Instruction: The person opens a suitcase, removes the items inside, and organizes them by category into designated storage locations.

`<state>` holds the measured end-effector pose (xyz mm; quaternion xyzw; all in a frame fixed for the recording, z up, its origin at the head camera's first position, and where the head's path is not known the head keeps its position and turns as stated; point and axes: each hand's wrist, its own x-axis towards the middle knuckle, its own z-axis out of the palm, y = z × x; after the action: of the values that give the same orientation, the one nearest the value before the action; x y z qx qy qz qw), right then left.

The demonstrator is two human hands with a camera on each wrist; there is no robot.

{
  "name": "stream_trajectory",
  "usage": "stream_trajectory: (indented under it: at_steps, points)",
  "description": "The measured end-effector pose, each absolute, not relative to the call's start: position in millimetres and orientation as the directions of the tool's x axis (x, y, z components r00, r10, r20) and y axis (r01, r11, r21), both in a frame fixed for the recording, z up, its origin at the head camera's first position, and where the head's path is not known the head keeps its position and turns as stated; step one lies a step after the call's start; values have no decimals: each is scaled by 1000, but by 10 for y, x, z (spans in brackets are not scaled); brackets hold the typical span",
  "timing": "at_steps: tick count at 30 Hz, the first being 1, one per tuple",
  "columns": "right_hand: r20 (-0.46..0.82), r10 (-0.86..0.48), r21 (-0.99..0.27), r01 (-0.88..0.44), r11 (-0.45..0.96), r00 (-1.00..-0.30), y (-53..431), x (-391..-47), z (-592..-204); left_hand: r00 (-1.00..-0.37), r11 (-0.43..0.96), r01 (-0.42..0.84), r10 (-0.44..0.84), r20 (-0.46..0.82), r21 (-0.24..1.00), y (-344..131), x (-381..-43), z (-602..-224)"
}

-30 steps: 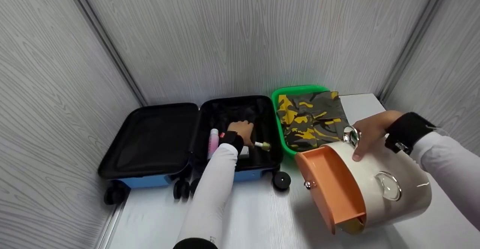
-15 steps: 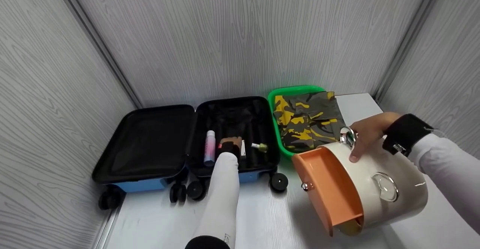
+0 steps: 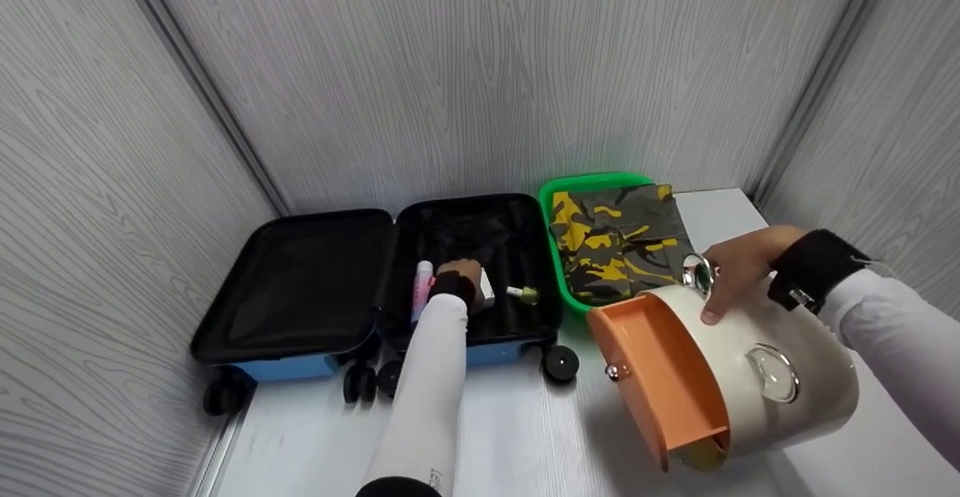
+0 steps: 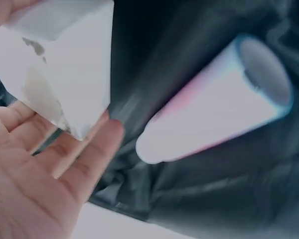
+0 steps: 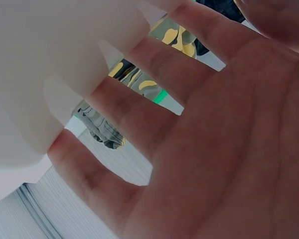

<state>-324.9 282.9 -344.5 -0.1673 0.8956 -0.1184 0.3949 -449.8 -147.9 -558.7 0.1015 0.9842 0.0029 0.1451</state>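
Inside the open half of a suitcase (image 3: 525, 321), my left hand (image 3: 463, 270) holds a small white box (image 4: 65, 59), thumb on one side and fingers on the other. To its left lies a pink-and-blue spray can (image 3: 422, 287); the left wrist view shows this can (image 4: 214, 104) just beyond the fingertips. A small bottle with a white cap and greenish body (image 3: 525, 294) lies to the right. My right hand (image 3: 739, 268) grips a cream cosmetics case (image 3: 795, 347), tilted, its orange drawer (image 3: 675, 377) pulled out. In the right wrist view, the fingers (image 5: 134, 109) reach the cream surface.
The suitcase's other half (image 3: 300, 287) lies open on the left. A green basket (image 3: 600, 181) with folded camouflage cloth (image 3: 622, 242) stands right of the suitcase. Black wheels (image 3: 560, 364) stick out toward the front. Grey wood-grain panels (image 3: 480, 85) rise behind.
My left hand first drew back toward the front of the suitcase, then moved slightly away again, and the white box is now tilted. My right hand and the cosmetics case stay nearly still.
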Motion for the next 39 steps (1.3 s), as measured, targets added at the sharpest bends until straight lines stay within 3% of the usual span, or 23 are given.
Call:
stream_trajectory:
  at_steps: [2,5,10,21,28,35,39]
  points:
    - [-664,-384,-324,-216,921,-642,2834,-3262,-3443,-938,976,203,216,-273,75,-1476,-4519,-5461]
    - [-655,-391,-305,-247,920,-647,2851,-3289,-3443,-925,960,215,259,-277,179,-1357,-4285,-4978]
    - [-664,-396,-327,-229,917,-635,2878,-3317,-3446,-879,868,354,436,-193,348,-1135,-4011,-4404]
    - [-645,-419,-339,-252,906,-639,2911,-3348,-3421,-672,673,680,731,-119,291,-329,-3296,-3539]
    - [-658,-397,-340,-218,915,-640,2883,-3373,-3444,-582,598,788,802,-135,148,44,-2888,-3412]
    - [-665,-404,-334,-234,913,-629,2903,-3430,-3483,-583,609,792,773,-250,39,438,-2720,-3618]
    - [-660,-407,-330,-243,912,-631,2903,-3428,-3513,-574,610,791,762,-300,37,596,-2656,-3793]
